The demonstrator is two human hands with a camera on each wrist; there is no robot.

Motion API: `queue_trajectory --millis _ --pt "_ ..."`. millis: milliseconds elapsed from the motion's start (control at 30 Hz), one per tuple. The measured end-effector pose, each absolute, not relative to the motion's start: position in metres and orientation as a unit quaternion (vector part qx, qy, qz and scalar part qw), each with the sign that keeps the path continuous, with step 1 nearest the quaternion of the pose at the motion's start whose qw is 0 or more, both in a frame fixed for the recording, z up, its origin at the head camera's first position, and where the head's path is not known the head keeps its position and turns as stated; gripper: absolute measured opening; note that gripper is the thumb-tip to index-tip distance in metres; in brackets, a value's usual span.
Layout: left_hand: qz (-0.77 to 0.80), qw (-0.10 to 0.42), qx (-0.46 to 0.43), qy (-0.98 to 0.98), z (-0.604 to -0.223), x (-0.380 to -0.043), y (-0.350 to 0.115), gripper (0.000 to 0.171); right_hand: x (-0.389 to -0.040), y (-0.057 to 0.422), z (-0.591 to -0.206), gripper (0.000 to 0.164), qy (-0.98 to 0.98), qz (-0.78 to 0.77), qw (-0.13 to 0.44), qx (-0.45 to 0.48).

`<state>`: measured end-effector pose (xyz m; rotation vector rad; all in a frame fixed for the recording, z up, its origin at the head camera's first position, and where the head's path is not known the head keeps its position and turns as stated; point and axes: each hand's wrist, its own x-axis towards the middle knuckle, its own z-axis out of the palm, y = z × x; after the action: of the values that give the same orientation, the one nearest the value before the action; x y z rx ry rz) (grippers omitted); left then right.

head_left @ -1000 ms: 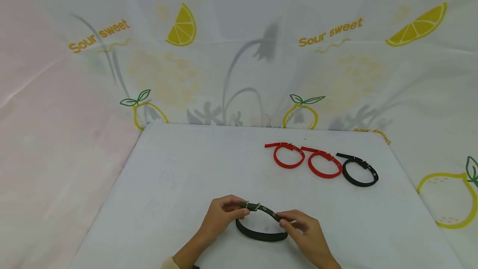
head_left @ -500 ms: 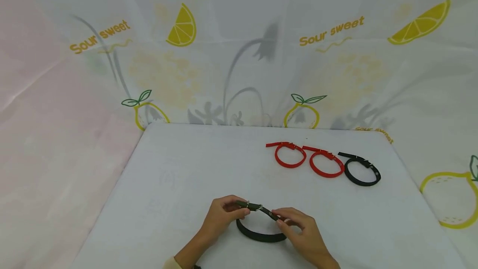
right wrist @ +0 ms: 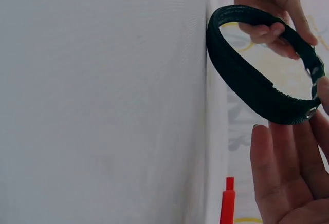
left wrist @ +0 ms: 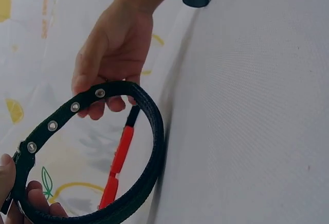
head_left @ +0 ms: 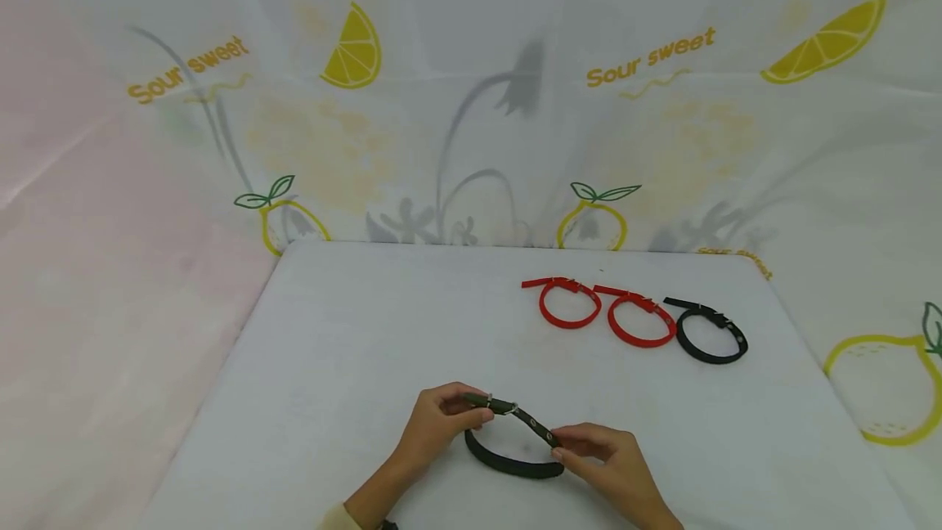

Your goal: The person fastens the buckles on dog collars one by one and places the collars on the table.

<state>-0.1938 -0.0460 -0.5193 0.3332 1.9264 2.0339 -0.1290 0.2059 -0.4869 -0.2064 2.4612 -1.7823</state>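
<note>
A dark green buckled collar [head_left: 508, 464], formed into a loop, is held up over the near part of the white table. My left hand [head_left: 436, 424] pinches it beside the metal buckle, thumb in front and fingers behind. My right hand [head_left: 612, 464] pinches the strap right of the buckle, where it is punched with metal eyelets. In the left wrist view several eyelets run along the collar [left wrist: 158, 131] between the two hands. From the right wrist, the collar's broad band [right wrist: 247, 85] hangs between both hands. The strap's tip is partly hidden by my left fingers.
Two red collars [head_left: 570, 324] [head_left: 640, 343] and a black collar [head_left: 712, 359] lie looped in a row at the far right of the white table [head_left: 353, 334]. A lemon-printed cloth [head_left: 471, 129] hangs behind the table.
My right hand first shifts slightly left along the strap, then back right and a little down, exposing eyelets beside the buckle. My left hand stays almost still at the buckle.
</note>
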Motion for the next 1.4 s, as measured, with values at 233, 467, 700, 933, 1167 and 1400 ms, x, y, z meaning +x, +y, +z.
queue_trajectory --millis 233,467,700,933,1167,1400 --pt "0.703 0.157 0.111 0.685 -0.517 -0.193 -0.043 0.025 -0.136 0.198 -0.487 0.02 0.807 -0.581 0.005 -0.103" --pt "0.697 0.168 0.102 0.69 -0.514 -0.194 -0.04 0.026 -0.146 0.19 -0.5 0.022 0.809 -0.58 0.018 -0.094" --pt "0.797 0.22 0.021 0.562 -0.508 -0.196 -0.038 0.03 -0.15 0.179 -0.498 0.019 0.745 -0.666 0.014 -0.04" --pt "0.8 0.201 0.002 0.565 -0.509 -0.197 -0.034 0.025 -0.149 0.163 -0.483 0.015 0.714 -0.699 -0.022 -0.036" --pt "0.734 0.197 0.018 0.65 -0.514 -0.194 -0.029 0.033 -0.153 0.156 -0.488 0.014 0.703 -0.708 -0.03 -0.066" --pt "0.764 0.198 0.0 0.614 -0.517 -0.194 -0.027 0.035 -0.154 0.164 -0.502 0.025 0.666 -0.742 0.009 -0.07"
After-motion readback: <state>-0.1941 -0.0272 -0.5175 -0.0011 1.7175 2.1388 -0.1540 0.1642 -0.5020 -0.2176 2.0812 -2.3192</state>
